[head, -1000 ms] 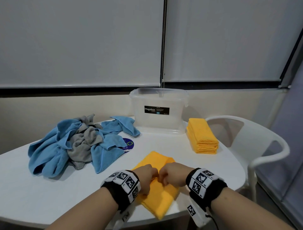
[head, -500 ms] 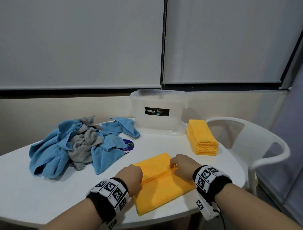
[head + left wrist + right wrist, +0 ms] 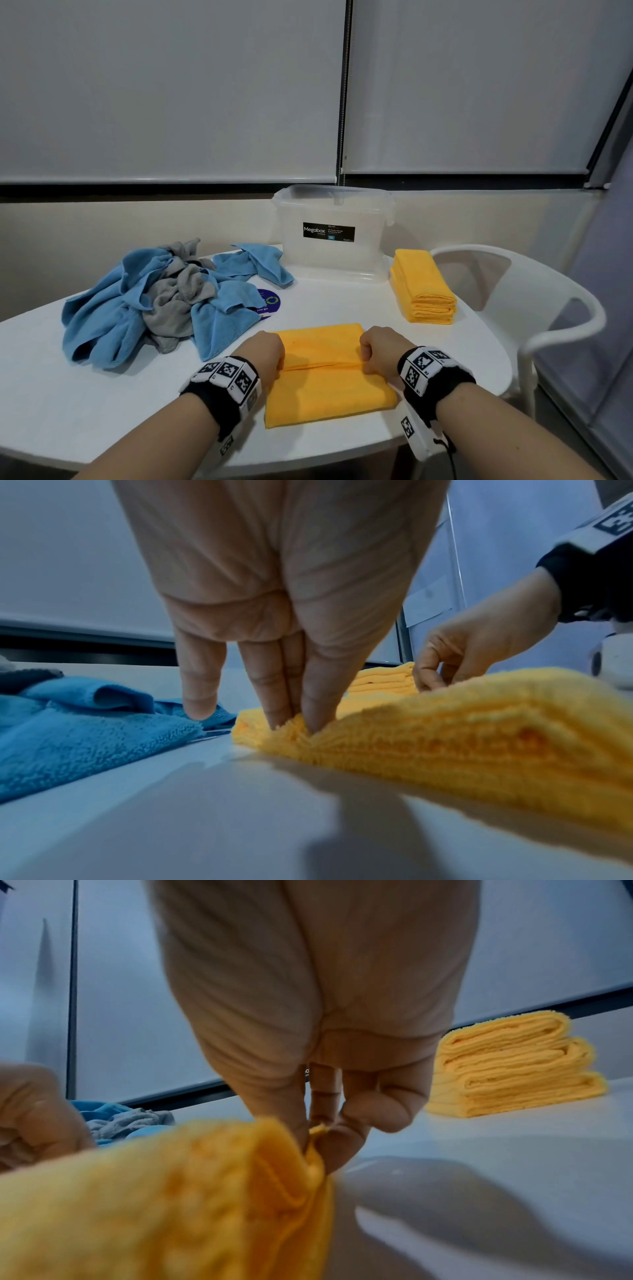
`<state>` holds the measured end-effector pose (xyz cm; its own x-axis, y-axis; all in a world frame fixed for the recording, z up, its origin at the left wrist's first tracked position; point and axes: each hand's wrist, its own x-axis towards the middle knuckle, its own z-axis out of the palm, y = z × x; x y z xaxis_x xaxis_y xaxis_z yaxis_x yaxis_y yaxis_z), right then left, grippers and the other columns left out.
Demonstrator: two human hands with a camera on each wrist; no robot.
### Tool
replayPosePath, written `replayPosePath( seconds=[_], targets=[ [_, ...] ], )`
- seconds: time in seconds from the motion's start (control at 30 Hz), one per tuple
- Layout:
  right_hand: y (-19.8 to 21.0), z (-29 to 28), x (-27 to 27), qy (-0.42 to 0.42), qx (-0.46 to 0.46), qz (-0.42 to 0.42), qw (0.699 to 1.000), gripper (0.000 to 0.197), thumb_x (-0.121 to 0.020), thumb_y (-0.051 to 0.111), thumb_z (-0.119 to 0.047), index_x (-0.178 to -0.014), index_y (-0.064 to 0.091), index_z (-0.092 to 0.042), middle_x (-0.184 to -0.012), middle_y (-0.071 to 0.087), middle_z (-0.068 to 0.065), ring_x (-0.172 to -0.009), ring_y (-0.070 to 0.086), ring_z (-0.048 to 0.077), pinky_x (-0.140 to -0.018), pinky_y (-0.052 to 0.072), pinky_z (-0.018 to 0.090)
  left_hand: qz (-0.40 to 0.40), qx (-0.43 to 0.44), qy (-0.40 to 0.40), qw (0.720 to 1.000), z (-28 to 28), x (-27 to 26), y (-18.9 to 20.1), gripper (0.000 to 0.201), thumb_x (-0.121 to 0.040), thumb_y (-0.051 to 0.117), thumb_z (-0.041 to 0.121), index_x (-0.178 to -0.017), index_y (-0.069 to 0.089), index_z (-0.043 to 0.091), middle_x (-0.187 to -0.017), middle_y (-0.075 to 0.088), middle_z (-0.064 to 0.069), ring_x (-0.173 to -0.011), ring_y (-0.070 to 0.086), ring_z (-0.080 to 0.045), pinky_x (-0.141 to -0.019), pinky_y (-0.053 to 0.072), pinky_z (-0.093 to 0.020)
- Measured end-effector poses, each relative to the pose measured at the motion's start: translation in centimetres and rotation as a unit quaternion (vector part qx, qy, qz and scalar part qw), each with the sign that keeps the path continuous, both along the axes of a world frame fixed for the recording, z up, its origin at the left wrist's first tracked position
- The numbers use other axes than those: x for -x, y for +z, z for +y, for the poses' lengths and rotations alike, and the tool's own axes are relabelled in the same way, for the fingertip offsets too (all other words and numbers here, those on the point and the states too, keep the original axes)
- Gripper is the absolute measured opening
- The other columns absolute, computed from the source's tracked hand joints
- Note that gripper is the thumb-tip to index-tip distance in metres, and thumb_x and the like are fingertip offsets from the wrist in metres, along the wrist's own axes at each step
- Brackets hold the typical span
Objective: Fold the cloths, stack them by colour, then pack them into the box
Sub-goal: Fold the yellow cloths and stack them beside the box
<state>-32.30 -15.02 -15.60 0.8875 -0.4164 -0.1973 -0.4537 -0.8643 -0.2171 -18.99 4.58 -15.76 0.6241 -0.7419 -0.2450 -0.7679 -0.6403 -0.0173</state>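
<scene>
The room light was soft and even from my head camera, with faint shadows under the white table [image 3: 342,301]. Straight lines bent near the edges. My wrist cameras looked dimmer and bluish — the yellow cloth [image 3: 171,1204] up close was blurry, and dark hand shadows fell on the table.

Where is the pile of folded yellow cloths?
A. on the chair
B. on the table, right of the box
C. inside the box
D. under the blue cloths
B: the folded yellow pile sits on the table, just right of the box.
</scene>
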Motion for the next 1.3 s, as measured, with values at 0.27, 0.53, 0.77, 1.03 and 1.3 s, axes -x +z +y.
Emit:
replayPosePath(
  seconds=[0.27,0.53,0.77,1.03,1.3],
  targets=[
    [0.1,0.7,0.7,0.001,0.074,-0.006,0.997,0.019,-0.087,0.044,-0.002,-0.087,0.057,-0.016,-0.098,0.053,0.005,-0.09,0.055,0.023,-0.075,0.043,0.029,0.008,0.016,-0.02,1.0,0.7,0.9,0.3,0.025,-0.093,0.05,0.026,-0.095,0.067,0.008,-0.091,0.06,-0.004,-0.085,0.056,-0.02,-0.079,0.048,-0.03],
    [-0.6,7.6,1.1,0.151,0.053,0.075,0.984,0.061,-0.104,0.031,-0.026,-0.152,0.001,-0.002,-0.16,-0.005,0.015,-0.148,-0.004,0.03,-0.119,0.007,0.04,0.025,-0.019,-0.074,0.997,0.3,5.2,-0.7,0.075,-0.099,0.025,0.053,-0.153,-0.005,0.01,-0.16,-0.009,-0.007,-0.148,-0.004,-0.022,-0.12,0.005,-0.042],
    [-1.7,5.2,2.2,0.119,-0.003,0.167,0.979,0.073,-0.102,0.022,-0.047,-0.15,-0.014,-0.004,-0.157,-0.021,0.011,-0.146,-0.015,0.026,-0.121,0.001,0.039,0.071,-0.065,-0.033,0.995,1.6,4.4,-2.3,0.077,-0.099,0.022,0.055,-0.151,-0.014,0.011,-0.158,-0.021,-0.005,-0.148,-0.011,-0.019,-0.121,0.003,-0.04],
    [-0.1,3.8,2.5,0.11,-0.014,0.204,0.973,0.086,-0.092,0.008,-0.062,-0.15,-0.008,-0.001,-0.159,-0.012,0.014,-0.148,-0.007,0.027,-0.119,0.003,0.036,0.097,-0.091,-0.035,0.991,3.0,3.0,-1.3,0.103,-0.077,-0.003,0.081,-0.151,-0.014,0.01,-0.158,-0.02,-0.006,-0.148,-0.007,-0.017,-0.121,0.002,-0.042],
    [0.3,5.7,-4.2,0.116,0.007,0.103,0.988,0.06,-0.104,0.028,-0.023,-0.151,-0.004,-0.003,-0.16,-0.008,0.013,-0.148,-0.005,0.027,-0.121,0.008,0.039,0.027,-0.025,-0.009,0.999,-2.3,1.6,-0.8,0.074,-0.1,0.023,0.05,-0.151,-0.014,0.011,-0.158,-0.021,-0.005,-0.148,-0.009,-0.02,-0.12,0.002,-0.042]
  ],
)
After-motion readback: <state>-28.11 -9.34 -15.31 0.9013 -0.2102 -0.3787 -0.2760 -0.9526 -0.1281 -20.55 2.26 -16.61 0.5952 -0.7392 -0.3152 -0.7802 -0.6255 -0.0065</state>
